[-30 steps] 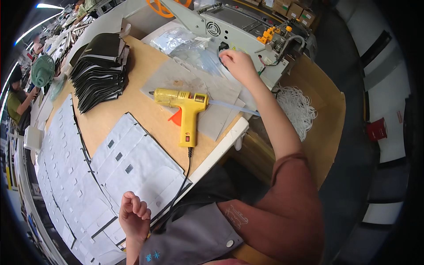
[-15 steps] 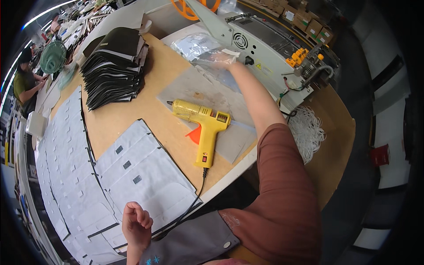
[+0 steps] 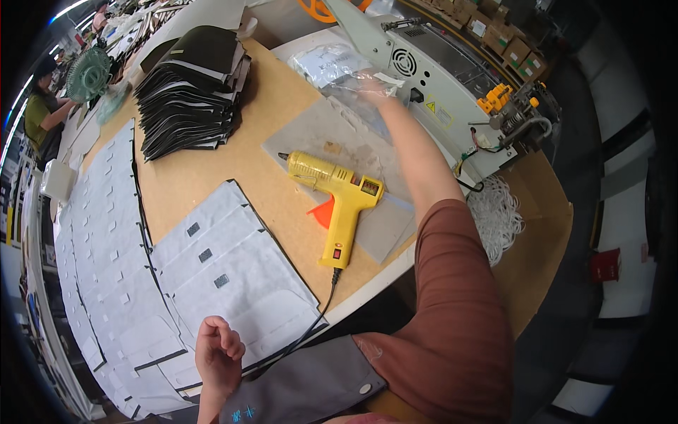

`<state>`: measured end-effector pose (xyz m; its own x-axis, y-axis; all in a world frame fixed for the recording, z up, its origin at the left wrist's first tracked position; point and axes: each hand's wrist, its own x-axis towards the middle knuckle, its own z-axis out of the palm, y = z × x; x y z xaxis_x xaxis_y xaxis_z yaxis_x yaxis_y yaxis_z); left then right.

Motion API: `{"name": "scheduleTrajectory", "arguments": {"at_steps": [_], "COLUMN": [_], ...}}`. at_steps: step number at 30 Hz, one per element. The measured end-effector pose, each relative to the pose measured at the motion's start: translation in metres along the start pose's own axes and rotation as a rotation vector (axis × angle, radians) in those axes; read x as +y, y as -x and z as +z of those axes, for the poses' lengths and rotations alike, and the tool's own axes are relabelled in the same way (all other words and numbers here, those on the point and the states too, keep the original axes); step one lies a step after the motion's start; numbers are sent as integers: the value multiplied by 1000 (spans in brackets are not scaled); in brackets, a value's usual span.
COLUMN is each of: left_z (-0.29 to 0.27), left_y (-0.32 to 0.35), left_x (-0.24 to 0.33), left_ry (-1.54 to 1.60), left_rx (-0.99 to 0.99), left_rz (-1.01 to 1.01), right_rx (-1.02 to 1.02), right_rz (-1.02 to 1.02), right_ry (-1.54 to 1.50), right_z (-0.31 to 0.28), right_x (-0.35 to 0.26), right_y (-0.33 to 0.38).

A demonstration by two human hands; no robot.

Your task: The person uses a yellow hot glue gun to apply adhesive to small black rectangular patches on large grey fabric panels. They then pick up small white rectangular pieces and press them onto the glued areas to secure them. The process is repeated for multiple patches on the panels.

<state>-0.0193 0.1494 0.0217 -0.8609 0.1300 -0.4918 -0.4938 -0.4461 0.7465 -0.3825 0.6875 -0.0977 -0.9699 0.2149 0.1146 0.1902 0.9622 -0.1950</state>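
Plastic bag (image 3: 330, 66) lies beside the machine (image 3: 439, 90), the right hand (image 3: 371, 86) inside or beneath it; glare hides any grip. Left hand (image 3: 220, 351) hangs empty, fingers loosely curled, near 1 white panel (image 3: 254, 283). Glue gun (image 3: 342, 206) rests on grey sheeting (image 3: 295, 133), probably shielding the tabletop (image 3: 191, 180).

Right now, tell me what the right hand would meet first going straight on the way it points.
The right hand would likely meet the clear plastic packaging first; the plastic seems to overlie part of the hand, though depth there is unclear.
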Motion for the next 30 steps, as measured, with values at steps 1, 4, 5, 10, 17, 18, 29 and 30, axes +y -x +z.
{"name": "scheduleTrajectory", "arguments": {"at_steps": [1, 4, 5, 10, 17, 18, 29, 30], "left_z": [0, -2, -1, -1, -2, -3, -5, -6], "left_y": [-1, 5, 4, 3, 4, 7, 6, 9], "left_x": [-1, -1, -1, -4, -5, -5, -6, -6], "left_ry": [-4, 0, 8, 16, -9, -26, 30, 29], "left_rx": [-8, 8, 1, -20, -67, -70, -74, -59], "left_rz": [-4, 4, -3, -12, -14, -3, -25, -19], "right_rx": [50, -78, -68, 75, 108, 127, -31, -46], "right_rz": [-8, -2, -36, -161, -174, -178, -156, -145], "right_ry": [-8, 53, 31, -131, -444, -428, -413, -470], "right_z": [11, -20, -22, -22, -9, -13, -10, -11], "right_x": [10, -23, -14, 12, 35, 21, 36, 25], "right_y": [-4, 12, 13, 23, 18, 27, 27, 32]}}
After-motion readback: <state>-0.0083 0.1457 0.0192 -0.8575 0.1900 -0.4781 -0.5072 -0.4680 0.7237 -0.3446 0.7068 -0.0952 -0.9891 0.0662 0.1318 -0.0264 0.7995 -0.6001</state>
